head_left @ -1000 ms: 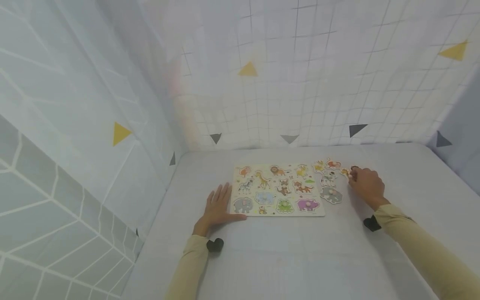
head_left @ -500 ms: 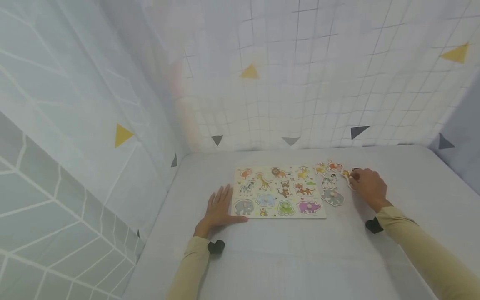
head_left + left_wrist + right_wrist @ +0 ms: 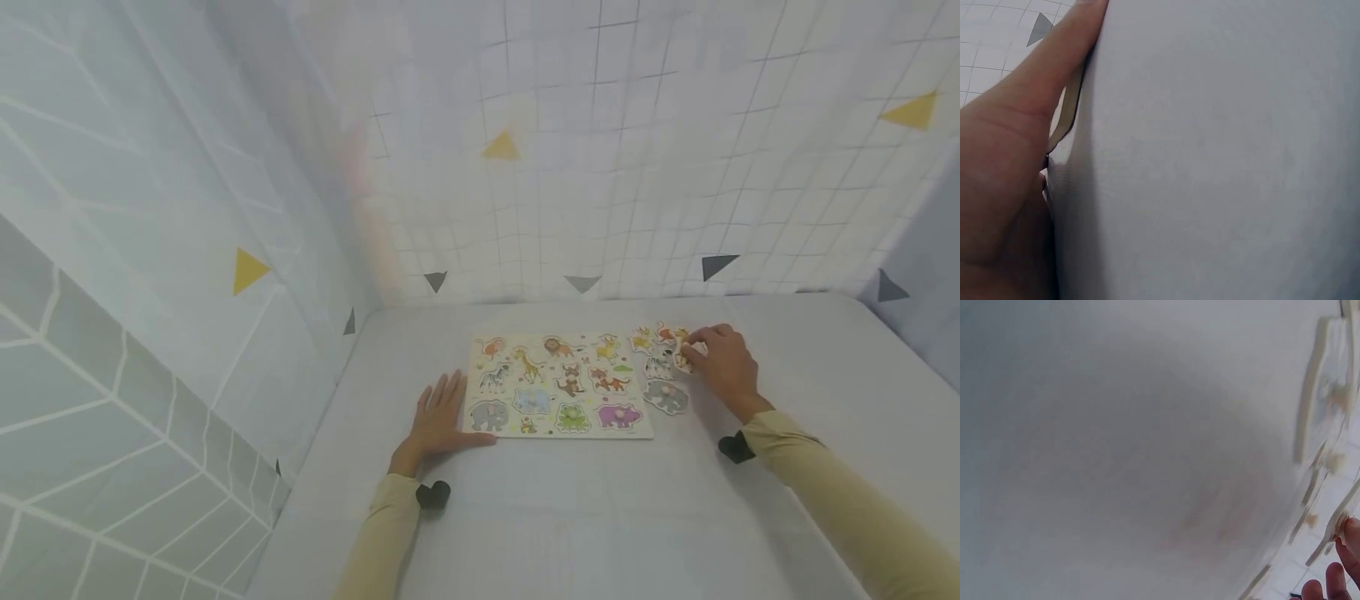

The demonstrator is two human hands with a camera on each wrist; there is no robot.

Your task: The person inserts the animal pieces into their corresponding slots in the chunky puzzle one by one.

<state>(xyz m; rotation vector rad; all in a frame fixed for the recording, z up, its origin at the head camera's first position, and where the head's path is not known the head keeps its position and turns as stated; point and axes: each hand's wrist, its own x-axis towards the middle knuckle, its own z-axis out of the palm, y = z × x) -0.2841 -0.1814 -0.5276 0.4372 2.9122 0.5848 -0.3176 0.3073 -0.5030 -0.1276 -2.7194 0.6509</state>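
– Pale walls point(image 3: 570, 200), grid-lined and dotted with yellow and grey triangles point(image 3: 500, 145), rise round a light grey table point(image 3: 555, 533), where a person in beige sleeves point(image 3: 847, 492) works at a puzzle board point(image 3: 588, 399) printed with animals.

– Where does the board lie?

– Flat on the table, toward its far side, between the left hand point(image 3: 437, 423) and the right hand point(image 3: 726, 367). A green frog point(image 3: 572, 418) and a purple animal point(image 3: 619, 417), each with a knob, sit side by side along its near edge.

– And the left hand?

– It rests with fingers spread at the board's left edge, gripping nothing, the thumb stretched along the near corner. The left wrist view shows the thumb in close-up, with a strip of the board's rim behind it.

– The right?

– Thumb and fingertips pinch a cut-out piece point(image 3: 681, 362), raised above the table, to the right of the board. Fingers cover much of it, so which animal it bears cannot be told.

– Other pieces?

– Four show in a loose cluster between the board and the right hand: a zebra piece point(image 3: 659, 365), just beside the pinched one; a grey animal piece point(image 3: 666, 397), closest to the person; a yellow animal piece point(image 3: 641, 340), near the board's far right corner; and an orange piece point(image 3: 664, 332), partly hidden behind the held one.

– Hands together or apart?

– Well apart, one on either side of the board, with a black device point(image 3: 433, 495) at each wrist.
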